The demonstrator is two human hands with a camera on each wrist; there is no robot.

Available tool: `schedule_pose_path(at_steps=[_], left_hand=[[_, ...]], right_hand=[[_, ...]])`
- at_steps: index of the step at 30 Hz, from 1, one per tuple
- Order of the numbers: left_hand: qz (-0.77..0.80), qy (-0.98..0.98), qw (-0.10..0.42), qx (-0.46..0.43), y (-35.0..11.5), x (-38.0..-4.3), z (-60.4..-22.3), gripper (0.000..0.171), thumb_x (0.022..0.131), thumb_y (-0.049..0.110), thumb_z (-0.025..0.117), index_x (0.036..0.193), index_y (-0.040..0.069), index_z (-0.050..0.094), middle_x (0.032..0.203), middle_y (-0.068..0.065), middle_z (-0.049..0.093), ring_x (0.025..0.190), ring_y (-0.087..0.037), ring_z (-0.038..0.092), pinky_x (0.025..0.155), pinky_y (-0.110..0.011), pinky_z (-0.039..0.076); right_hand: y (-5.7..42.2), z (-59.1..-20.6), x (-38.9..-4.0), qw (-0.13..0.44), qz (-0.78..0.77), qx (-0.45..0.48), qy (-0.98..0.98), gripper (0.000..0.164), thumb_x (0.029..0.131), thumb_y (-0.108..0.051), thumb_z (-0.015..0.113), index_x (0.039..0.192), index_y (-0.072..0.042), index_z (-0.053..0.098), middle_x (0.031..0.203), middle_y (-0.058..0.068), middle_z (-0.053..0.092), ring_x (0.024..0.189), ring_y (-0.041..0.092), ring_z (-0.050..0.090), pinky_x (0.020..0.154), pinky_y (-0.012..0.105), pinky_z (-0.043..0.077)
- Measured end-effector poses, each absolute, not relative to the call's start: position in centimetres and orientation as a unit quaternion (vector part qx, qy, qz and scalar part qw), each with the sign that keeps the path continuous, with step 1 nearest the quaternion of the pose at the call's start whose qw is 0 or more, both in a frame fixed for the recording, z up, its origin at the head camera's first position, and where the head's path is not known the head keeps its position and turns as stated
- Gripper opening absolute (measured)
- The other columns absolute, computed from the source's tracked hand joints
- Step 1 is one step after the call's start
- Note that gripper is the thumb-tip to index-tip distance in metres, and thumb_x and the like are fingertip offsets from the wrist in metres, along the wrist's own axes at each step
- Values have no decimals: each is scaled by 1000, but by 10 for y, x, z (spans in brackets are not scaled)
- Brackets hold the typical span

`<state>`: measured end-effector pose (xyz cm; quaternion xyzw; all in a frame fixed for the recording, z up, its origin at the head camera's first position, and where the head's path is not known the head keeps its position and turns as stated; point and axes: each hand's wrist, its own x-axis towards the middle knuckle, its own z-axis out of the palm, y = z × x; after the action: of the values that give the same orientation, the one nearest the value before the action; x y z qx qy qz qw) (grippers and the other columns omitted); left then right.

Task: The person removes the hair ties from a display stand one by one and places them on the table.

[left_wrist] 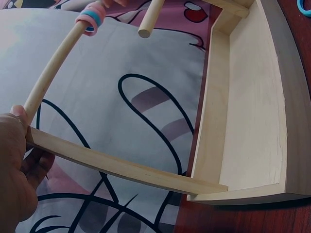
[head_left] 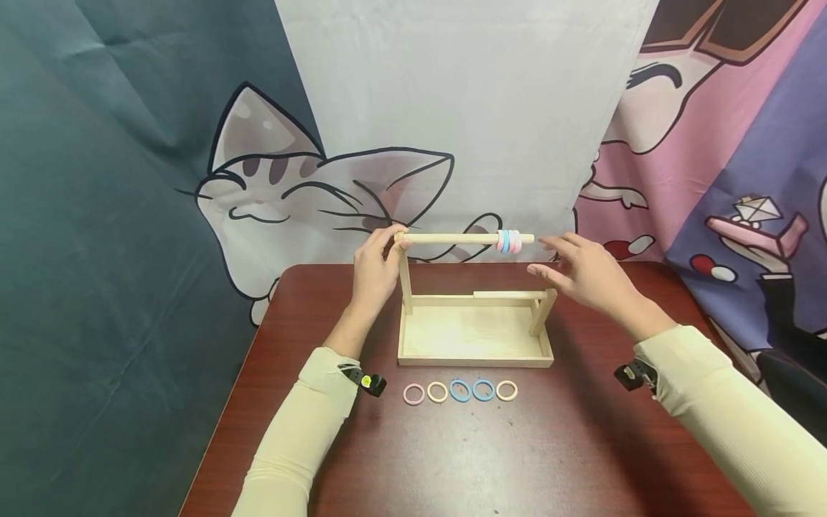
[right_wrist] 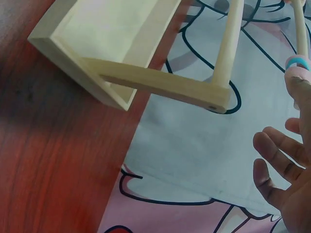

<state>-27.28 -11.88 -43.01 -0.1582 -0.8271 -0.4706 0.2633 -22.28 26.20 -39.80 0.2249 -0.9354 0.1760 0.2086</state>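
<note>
Pinches, with the left grip (head_left: pixel 375 267), the top of the left post (head_left: pixel 405 283) at its joint with a long wooden rod (head_left: pixel 452 238): thumb on the rod side, fingers behind. Holds the right grip (head_left: pixel 584 276) spread, thumb apart from fingers, just beyond the rod's free end. Cannot tell from the right wrist view about any touch on the pink and blue rings (head_left: pixel 509 241), threaded side by side near that free end. Rising at one end of a shallow wooden tray (head_left: pixel 465 330), the left post; at the other, a right post (head_left: pixel 543 312), bearing a second rod (head_left: pixel 507 294) aimed leftward and ending well short of the left post. Set flat on the reddish-brown table (head_left: pixel 465 467), near its far edge, the tray. Laid in a row just in front of it, five loose rings (head_left: pixel 414 403): pink, cream, blue, blue, cream, each apart from the next. Worn at the left cuff, a dark device (head_left: pixel 371 384) with a yellow-green mark, too small to read; at the right cuff, a similar dark unit (head_left: pixel 629 375), its details likewise illegible. Hung behind, a cloth backdrop (head_left: pixel 478 86) printed with a cartoon cat (head_left: pixel 258 194) and red-and-white capsules (head_left: pixel 713 268).
</note>
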Motion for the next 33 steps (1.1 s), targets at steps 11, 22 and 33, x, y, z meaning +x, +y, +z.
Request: schedule_pose_path(at_steps=[11, 22, 33], left_hand=[[-461, -829, 271, -162, -119, -274, -431, 36, 100, 36, 74, 127, 13, 78, 108, -12, 76, 93, -27, 73, 82, -41, 62], [-462, -827, 275, -164, -119, -273, -430, 35, 98, 31, 76, 126, 10, 78, 107, -13, 75, 92, -27, 72, 81, -40, 60], [-455, -830, 277, -164, -120, -274, -430, 34, 97, 28, 77, 126, 11, 78, 106, -12, 75, 89, -27, 70, 79, -40, 59]], right_hand=[[248, -394, -229, 199, 215, 228, -929, 69, 94, -23, 91, 154, -4, 62, 113, 19, 73, 81, 30, 74, 75, 54, 59], [237, -395, -240, 201, 263, 257, -908, 58, 96, -9, 87, 150, -2, 66, 125, 22, 77, 79, 28, 77, 74, 50, 63], [228, -398, -247, 219, 303, 251, -893, 53, 89, 0, 91, 139, -3, 74, 121, 17, 79, 78, 25, 75, 72, 28, 61]])
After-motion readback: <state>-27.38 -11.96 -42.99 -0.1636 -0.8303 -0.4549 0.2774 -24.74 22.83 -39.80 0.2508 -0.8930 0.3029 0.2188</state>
